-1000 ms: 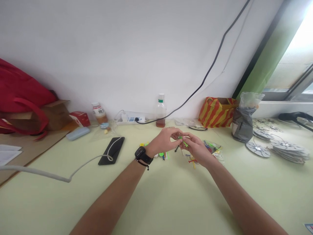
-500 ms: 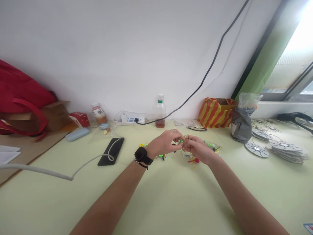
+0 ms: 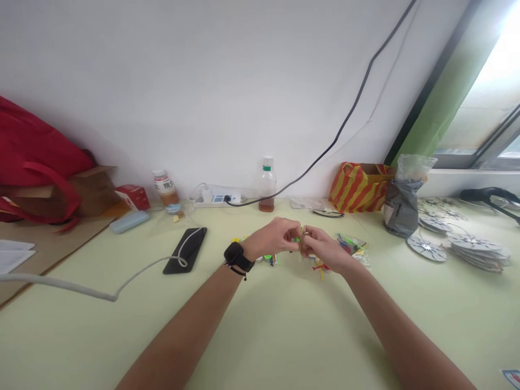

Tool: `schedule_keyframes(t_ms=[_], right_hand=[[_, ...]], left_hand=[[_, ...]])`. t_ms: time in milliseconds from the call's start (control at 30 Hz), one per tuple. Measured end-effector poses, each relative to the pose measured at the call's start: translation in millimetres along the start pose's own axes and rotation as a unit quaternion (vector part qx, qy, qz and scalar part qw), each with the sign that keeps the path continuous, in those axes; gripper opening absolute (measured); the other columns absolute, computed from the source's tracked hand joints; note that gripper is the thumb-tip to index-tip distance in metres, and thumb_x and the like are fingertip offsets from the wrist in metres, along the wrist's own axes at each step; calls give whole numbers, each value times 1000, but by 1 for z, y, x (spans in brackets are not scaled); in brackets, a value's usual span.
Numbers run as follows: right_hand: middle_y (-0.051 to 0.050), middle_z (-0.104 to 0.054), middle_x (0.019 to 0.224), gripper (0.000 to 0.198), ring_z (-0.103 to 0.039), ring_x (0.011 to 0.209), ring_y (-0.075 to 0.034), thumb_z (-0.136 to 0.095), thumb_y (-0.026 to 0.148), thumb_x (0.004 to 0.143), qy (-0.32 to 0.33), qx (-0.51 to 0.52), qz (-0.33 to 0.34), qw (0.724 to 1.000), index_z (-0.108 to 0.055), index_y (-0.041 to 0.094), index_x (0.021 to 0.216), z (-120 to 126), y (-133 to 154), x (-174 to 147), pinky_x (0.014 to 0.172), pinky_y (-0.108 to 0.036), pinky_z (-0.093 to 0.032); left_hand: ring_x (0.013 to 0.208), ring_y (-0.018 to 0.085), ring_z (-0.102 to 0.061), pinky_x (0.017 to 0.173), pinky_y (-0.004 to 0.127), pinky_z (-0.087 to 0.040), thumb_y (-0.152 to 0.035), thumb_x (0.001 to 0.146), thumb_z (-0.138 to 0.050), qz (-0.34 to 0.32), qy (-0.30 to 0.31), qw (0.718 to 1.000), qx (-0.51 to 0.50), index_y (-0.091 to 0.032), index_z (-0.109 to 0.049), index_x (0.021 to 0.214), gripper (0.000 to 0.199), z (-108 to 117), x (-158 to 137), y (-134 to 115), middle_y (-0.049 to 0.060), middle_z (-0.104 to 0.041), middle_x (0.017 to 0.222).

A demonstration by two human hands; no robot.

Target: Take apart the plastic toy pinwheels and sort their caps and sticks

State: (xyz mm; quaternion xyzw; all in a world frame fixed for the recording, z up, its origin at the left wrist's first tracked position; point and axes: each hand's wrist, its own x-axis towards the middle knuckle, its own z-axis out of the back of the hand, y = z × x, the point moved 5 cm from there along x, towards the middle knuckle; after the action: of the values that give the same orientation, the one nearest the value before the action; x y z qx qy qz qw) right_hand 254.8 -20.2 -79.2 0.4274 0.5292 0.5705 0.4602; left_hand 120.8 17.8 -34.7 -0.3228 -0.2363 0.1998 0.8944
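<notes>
My left hand (image 3: pixel 277 238), a black watch on its wrist, pinches a small yellow-green plastic piece (image 3: pixel 301 236) from the left. Against it from the right press the fingertips of my right hand (image 3: pixel 326 250), closed on the same small piece. Fingers cover most of it, so its exact kind does not show. Below my left hand lie small coloured plastic parts (image 3: pixel 271 260), partly hidden. Red and yellow parts (image 3: pixel 320 266) are on the table under my right hand. Just beyond that hand rests a clear bag of coloured parts (image 3: pixel 352 244).
A black phone (image 3: pixel 184 252) with a grey cable lies left. Along the wall stand a power strip (image 3: pixel 215 198), a bottle (image 3: pixel 267 187) and a striped bag (image 3: pixel 357 187). At right are a grey bag (image 3: pixel 401 208) and stacked grey discs (image 3: pixel 477 249).
My hands have turned slightly, and the yellow-green piece now stands more upright between the fingertips. My right hand has shifted a little left, showing more of the clear bag.
</notes>
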Motion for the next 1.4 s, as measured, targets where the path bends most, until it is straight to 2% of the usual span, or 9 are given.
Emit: schedule_keyframes(t_ms=[167, 267, 400, 567, 700, 833, 967, 1267, 1400], right_hand=[[6, -43, 63, 15, -39, 55, -12, -47, 29, 81, -117, -130, -11, 985, -56, 21, 90, 19, -9, 8, 54, -25, -31], [3, -52, 67, 31, -49, 62, -16, -52, 26, 82, -204, -303, -19, 931, -60, 17, 110, 35, -21, 13, 59, -27, -34], [-4, -65, 78, 42, -59, 73, -20, -56, 27, 88, -199, -438, -29, 876, -55, 15, 128, 35, -39, 20, 64, -28, -37], [-10, -69, 99, 32, -63, 88, -23, -56, 31, 94, -185, -515, -14, 837, -60, 19, 124, 23, -44, 24, 70, -29, -38], [-11, -64, 107, 23, -62, 100, -23, -57, 26, 95, -139, -522, 36, 841, -68, 21, 114, 13, -44, 28, 80, -28, -40], [-9, -62, 98, 13, -61, 92, -20, -58, 16, 91, -121, -501, 48, 856, -70, 18, 95, 10, -44, 28, 80, -27, -40], [-7, -62, 96, 17, -58, 84, -16, -57, 4, 82, -110, -478, 55, 870, -67, 17, 87, 10, -42, 26, 76, -25, -40], [-8, -64, 102, 31, -61, 91, -19, -56, 5, 84, -86, -449, 83, 886, -67, 17, 110, 11, -41, 22, 80, -27, -44], [-8, -64, 107, 32, -58, 107, -23, -55, 13, 91, -76, -470, 128, 870, -68, 21, 119, 4, -35, 18, 93, -32, -43]], left_hand=[[63, 13, -55, 55, 23, -38, -18, 76, -65, 23, -19, 999, 15, -19, -58, 78, 8, 6, -3, 8, -3, -60, 70], [68, 15, -61, 59, 24, -42, -19, 75, -68, 31, 7, 999, 41, -18, -64, 79, 6, 6, -4, 17, 0, -67, 75], [80, 19, -66, 71, 27, -47, -22, 76, -70, 51, 68, 993, 82, -19, -76, 83, 9, -2, -6, 31, 4, -74, 84], [79, 20, -66, 65, 28, -45, -21, 72, -73, 81, 100, 988, 89, -20, -78, 77, 7, -10, -8, 44, 4, -74, 81], [81, 21, -65, 69, 30, -46, -23, 73, -75, 78, 103, 984, 121, -20, -78, 79, 7, -9, -8, 48, 4, -72, 86], [106, 27, -60, 87, 33, -47, -35, 71, -82, 60, 40, 982, 175, -25, -75, 100, 32, 3, -10, 49, 4, -67, 108], [112, 30, -56, 92, 36, -46, -48, 73, -81, 78, 48, 974, 209, -25, -72, 108, 43, 7, -15, 56, 6, -65, 109], [103, 29, -60, 84, 36, -47, -43, 77, -77, 100, 39, 974, 201, -22, -75, 101, 32, 3, -14, 60, 8, -71, 96], [101, 27, -60, 83, 34, -47, -41, 76, -76, 99, 27, 977, 187, -23, -74, 99, 29, 2, -14, 60, 6, -72, 93]])
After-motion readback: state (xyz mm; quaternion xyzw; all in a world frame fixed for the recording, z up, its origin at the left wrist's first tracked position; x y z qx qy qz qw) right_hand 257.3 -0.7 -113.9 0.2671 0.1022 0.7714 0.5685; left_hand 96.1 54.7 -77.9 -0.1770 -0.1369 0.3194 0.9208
